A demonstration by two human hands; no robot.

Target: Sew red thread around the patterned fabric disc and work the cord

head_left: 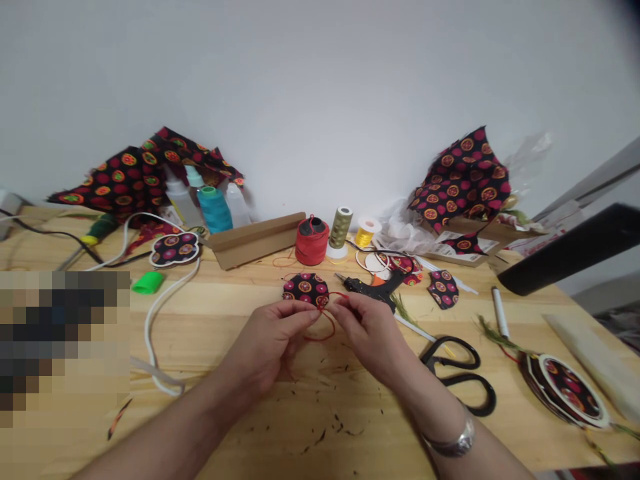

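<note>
My left hand [273,337] and my right hand [367,333] meet over the middle of the wooden table, fingertips pinched close together. Between them runs a red cord [327,327], which loops below the fingertips; both hands grip it. Just behind the fingers lies a round patterned fabric piece [306,288], dark with pink and orange dots, partly covered by my left hand. A black glue gun [373,290] rests behind my right hand. Black-handled scissors [457,373] lie beside my right wrist, their blades hidden under it.
A red thread spool [312,241], an olive spool [341,227] and a yellow spool [367,233] stand at the back. Left are a cardboard tray [260,241], a teal spool [215,210] and a white cable [150,320]. Finished-looking fabric discs [570,390] lie at right.
</note>
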